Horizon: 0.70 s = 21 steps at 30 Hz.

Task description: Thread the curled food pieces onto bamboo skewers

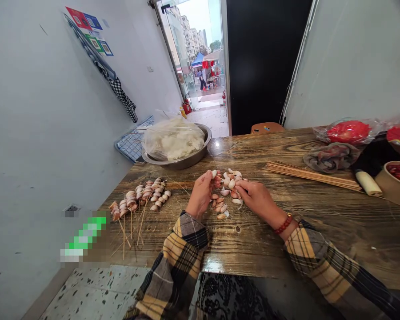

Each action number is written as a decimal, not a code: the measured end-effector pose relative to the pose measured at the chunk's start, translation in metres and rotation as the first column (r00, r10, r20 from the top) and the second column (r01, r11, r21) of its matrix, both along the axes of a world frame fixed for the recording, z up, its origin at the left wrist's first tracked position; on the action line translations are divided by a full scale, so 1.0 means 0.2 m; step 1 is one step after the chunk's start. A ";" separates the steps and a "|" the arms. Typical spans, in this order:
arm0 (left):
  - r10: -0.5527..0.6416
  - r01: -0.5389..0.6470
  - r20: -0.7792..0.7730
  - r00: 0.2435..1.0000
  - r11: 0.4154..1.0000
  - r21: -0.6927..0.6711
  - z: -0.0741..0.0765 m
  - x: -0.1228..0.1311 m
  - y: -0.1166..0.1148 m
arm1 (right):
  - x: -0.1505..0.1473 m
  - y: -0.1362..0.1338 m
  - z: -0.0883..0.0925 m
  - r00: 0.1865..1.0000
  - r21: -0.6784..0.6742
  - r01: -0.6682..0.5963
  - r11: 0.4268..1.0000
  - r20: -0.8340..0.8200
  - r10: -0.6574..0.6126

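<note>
My left hand (200, 193) pinches a pale garlic clove (214, 174) between thumb and fingers, just above the table. Closed at the fingertips, my right hand (258, 200) grips a garlic clove (232, 183) at the edge of a small heap. Several loose garlic cloves (219, 205) lie on the wood between and below my hands, some with papery skin. To the left rest several skewers of garlic cloves (146, 192), their thin sticks pointing toward me. My right fingers partly hide the heap.
A metal basin (206, 144) with a plastic bag of white stuff (176, 140) stands at the table's back left. A bundle of bare wooden skewers (313, 177) lies right, near a crumpled cloth (331, 156) and a tub of red pieces (391, 184). The wooden table (253, 249) ends near my forearms.
</note>
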<state>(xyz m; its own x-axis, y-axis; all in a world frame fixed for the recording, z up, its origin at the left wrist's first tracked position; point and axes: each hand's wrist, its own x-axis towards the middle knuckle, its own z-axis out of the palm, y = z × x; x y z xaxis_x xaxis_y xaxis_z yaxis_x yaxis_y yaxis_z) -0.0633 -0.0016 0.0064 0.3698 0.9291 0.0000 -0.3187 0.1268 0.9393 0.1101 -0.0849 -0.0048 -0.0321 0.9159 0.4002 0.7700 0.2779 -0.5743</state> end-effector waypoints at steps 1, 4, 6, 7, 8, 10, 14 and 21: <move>-0.005 0.005 -0.010 1.000 1.000 0.009 0.00 0.00 0.00 | 0.00 0.00 0.00 1.000 0.005 -0.001 1.000 0.016 0.001; 0.015 -0.014 -0.017 1.000 1.000 0.025 0.00 0.01 0.00 | -0.01 -0.01 0.01 0.998 0.012 0.014 1.000 0.065 -0.015; 0.046 -0.046 -0.002 0.999 0.997 0.062 0.00 0.02 0.00 | -0.01 -0.01 0.01 0.996 0.010 0.027 1.000 0.082 -0.027; 0.058 -0.059 0.006 0.998 0.995 0.087 0.00 0.02 0.00 | -0.01 -0.01 0.01 0.996 0.009 0.031 0.999 0.085 -0.032; 0.066 -0.067 0.010 0.998 0.992 0.111 0.00 0.02 0.00 | -0.01 -0.01 0.01 0.996 0.011 0.038 0.999 0.086 -0.039; 0.068 -0.068 0.002 0.998 0.987 0.144 -0.01 0.03 0.00 | -0.02 -0.02 0.01 0.995 0.019 0.050 0.999 0.086 -0.052; 0.052 -0.047 -0.032 0.998 0.986 0.162 -0.01 0.02 0.00 | -0.02 -0.02 0.01 0.996 0.033 0.051 0.998 0.072 -0.054; 0.020 -0.011 -0.115 0.993 0.997 0.074 0.00 0.01 0.00 | -0.02 -0.02 0.00 0.997 0.058 0.027 0.998 0.072 -0.031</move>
<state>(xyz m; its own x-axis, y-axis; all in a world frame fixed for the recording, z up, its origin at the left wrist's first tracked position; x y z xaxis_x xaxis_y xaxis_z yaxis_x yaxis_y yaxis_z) -0.0608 -0.0025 0.0062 0.3569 0.9338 0.0266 -0.2092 0.0521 0.9765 0.1066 -0.0891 -0.0052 -0.0368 0.8927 0.4491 0.8174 0.2854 -0.5004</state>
